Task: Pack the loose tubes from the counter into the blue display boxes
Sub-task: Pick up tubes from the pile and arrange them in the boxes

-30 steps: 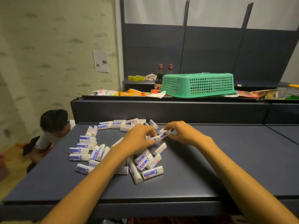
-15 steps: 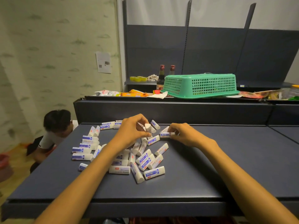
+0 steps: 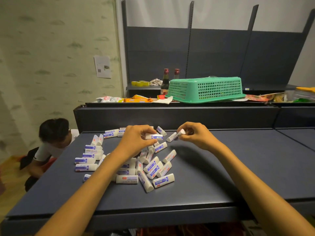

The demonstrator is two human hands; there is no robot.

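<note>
Several white tubes with blue labels lie scattered on the dark counter, most in a heap under my left forearm and in a row at the left. My left hand is shut on one tube, lifted just above the heap. My right hand pinches the end of another tube at the counter's far side, beside a tube lying there. No blue display box shows in this view.
A raised dark ledge runs behind the counter, carrying an upturned green basket, snack packets and two bottles. A person crouches on the floor at the counter's left edge.
Both hands have risen a little from the heap, each now holding a tube off the counter; the left one's label now faces me. The view has shifted slightly downward.
</note>
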